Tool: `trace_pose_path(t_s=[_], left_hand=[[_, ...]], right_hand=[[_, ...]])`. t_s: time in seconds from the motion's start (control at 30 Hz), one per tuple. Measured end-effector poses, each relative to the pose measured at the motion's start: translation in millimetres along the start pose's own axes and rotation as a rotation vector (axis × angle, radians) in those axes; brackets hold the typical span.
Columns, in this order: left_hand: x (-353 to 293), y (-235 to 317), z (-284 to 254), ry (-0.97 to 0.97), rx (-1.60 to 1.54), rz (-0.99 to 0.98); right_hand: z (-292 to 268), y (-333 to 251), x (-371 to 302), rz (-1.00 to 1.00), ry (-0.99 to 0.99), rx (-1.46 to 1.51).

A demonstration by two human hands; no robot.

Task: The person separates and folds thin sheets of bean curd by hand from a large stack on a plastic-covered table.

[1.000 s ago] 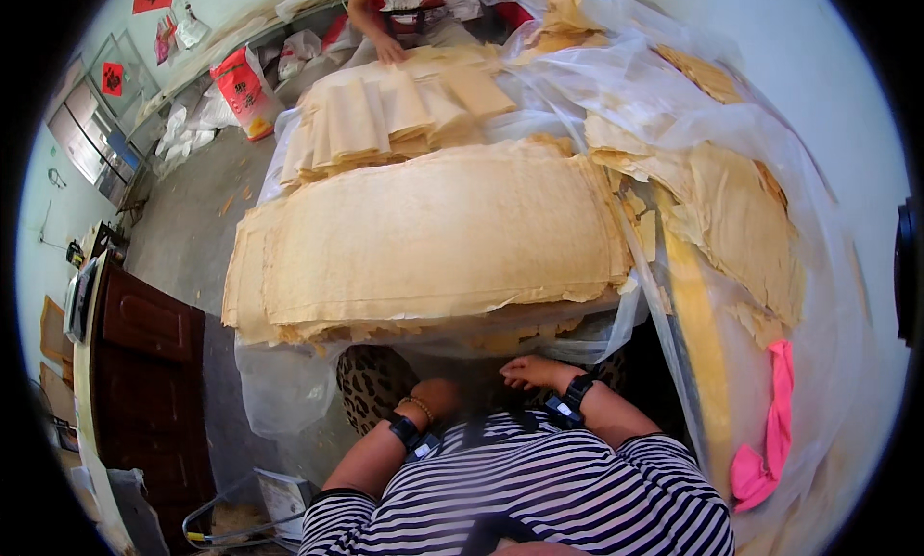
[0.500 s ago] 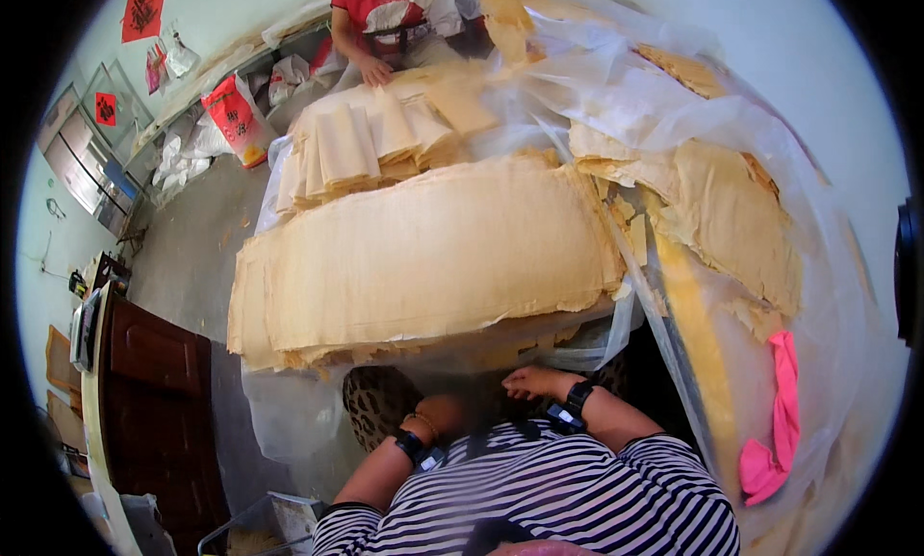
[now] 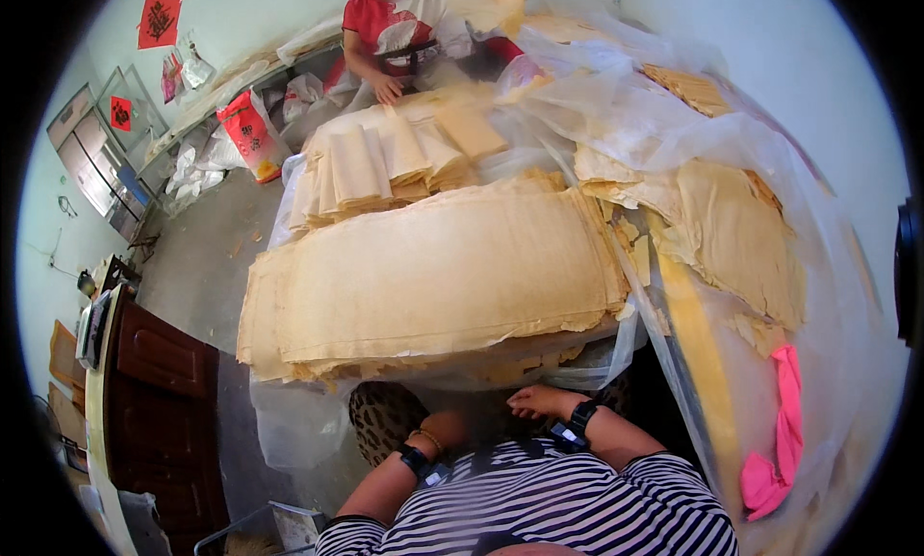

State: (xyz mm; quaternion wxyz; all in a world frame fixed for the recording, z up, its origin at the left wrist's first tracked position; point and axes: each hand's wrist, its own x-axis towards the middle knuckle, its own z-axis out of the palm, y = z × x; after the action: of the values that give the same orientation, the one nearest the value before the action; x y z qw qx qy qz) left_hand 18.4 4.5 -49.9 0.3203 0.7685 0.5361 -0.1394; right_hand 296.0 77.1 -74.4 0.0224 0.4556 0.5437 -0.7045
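My left hand (image 3: 445,427) rests low in my lap, beside a leopard-print knee. A dark smear hides its fingers, so I cannot tell what they do. Across from it, my right hand (image 3: 542,401) hovers at my lap with loosely bent fingers slightly apart; it looks open, and nothing shows in it. Both hands are apart from the wide stack of thin, tan, brittle-edged sheets (image 3: 433,277) lying just beyond them on the table. Behind that stack, several folded tan sheets (image 3: 361,166) overlap in a row.
Across the table, a person in red (image 3: 366,22) has one hand by the folded sheets. Plastic film (image 3: 626,123) drapes the right side, under a crumpled sheet pile (image 3: 736,233) and a pink cloth (image 3: 784,431). A dark wooden cabinet (image 3: 164,412) stands at left.
The whole view has shifted slightly, so the table sits lower in it. The other person's raised sheet has moved upward, partly out of view. My hands stay at my lap.
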Motion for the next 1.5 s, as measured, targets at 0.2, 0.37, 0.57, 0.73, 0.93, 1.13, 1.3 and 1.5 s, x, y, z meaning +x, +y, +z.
trace_pose_path(t_s=[0.2,0.37,0.57,0.73,0.93,1.13,1.3,1.5], left_hand=[[-10,17,-22,-0.073,0.068,-0.011],[-10,22,-23,-0.039,-0.033,0.023],[-3,10,-11,-0.037,0.019,-0.011],[-7,6,-5,0.136,0.062,0.098],[6,-16,18,0.03,0.156,0.092],[-2,-1,-2,-0.019,0.054,-0.019],[-31,37,-33,-0.063,0.115,-0.053],[-50,50,-39,-0.053,0.083,-0.093]], right_hand=[[-3,0,2,0.04,-0.03,-0.016],[-8,11,10,0.058,-0.038,-0.036],[3,2,-3,-0.004,0.027,0.055],[-9,2,7,0.038,-0.019,-0.046],[-1,-6,7,0.024,-0.039,-0.098],[-3,4,13,-0.006,-0.004,-0.033],[-7,10,8,-0.043,-0.001,0.007],[-8,6,3,-0.035,-0.035,-0.04]])
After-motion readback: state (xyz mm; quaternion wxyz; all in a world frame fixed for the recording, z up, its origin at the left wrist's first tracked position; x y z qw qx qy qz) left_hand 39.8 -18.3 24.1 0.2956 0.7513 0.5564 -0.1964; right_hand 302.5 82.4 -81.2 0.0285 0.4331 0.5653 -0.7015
